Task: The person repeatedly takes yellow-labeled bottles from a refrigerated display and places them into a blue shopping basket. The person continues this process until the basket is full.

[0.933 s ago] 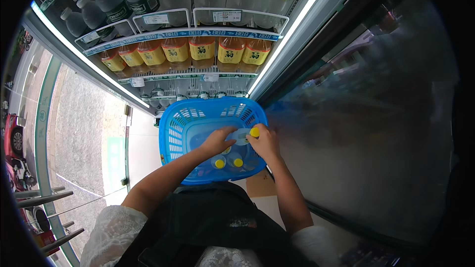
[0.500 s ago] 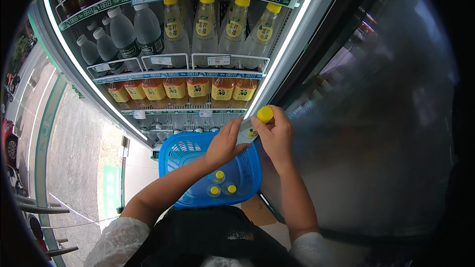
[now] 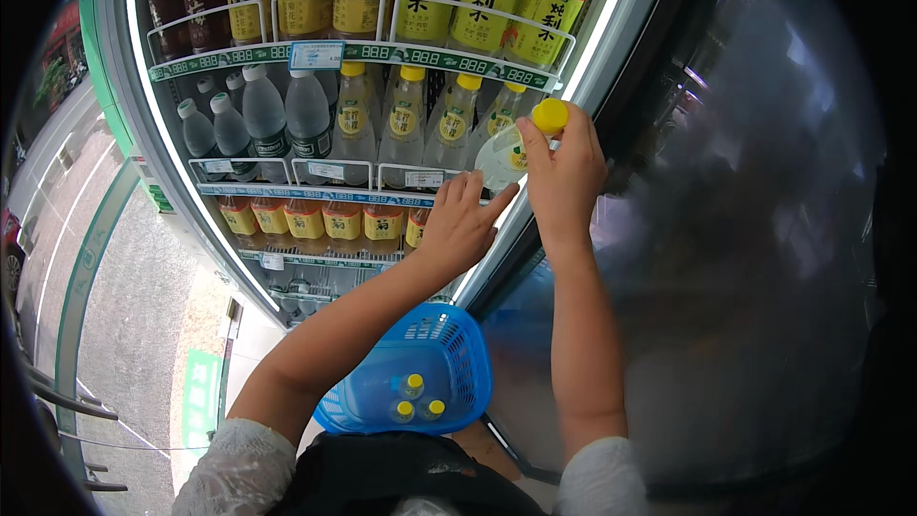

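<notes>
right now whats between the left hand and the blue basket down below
Nothing solid: in the head view only the person's own left forearm spans from the left hand down past the blue basket, which holds three yellow-capped bottles.

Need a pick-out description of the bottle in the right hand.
Start at the open drinks cooler and find its middle shelf of clear bottles. At that row's right end, the yellow-capped bottle is the only one tilted, raised off the shelf and gripped by the right hand.
</notes>
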Available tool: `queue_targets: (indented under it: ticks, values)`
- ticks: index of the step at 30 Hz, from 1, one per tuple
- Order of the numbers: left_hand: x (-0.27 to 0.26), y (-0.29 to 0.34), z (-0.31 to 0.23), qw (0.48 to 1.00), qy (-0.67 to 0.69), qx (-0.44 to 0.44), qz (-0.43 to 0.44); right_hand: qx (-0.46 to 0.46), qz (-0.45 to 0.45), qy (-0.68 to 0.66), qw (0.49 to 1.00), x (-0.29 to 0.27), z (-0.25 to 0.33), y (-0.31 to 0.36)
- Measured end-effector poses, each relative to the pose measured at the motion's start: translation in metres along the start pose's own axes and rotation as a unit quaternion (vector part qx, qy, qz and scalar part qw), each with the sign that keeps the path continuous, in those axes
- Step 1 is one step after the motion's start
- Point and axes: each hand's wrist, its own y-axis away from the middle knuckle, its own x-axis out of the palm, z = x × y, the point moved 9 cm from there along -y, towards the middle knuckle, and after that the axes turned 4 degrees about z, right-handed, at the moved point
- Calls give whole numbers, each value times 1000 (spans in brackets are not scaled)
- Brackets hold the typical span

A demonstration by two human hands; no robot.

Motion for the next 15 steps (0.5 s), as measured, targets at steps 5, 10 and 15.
queue_targets:
  ticks: [5,10,15]
  values:
    - [18,-13,18,998,-46,-23,37,1,-12,-26,1000,10,-6,-7]
    - [30,-15,29,996,-54,-25,73,-3,-9,-26,1000,37,-25,-4]
    - [39,-13,38,990,-55,-34,122,-8,-6,-8,1000,66,-49,1]
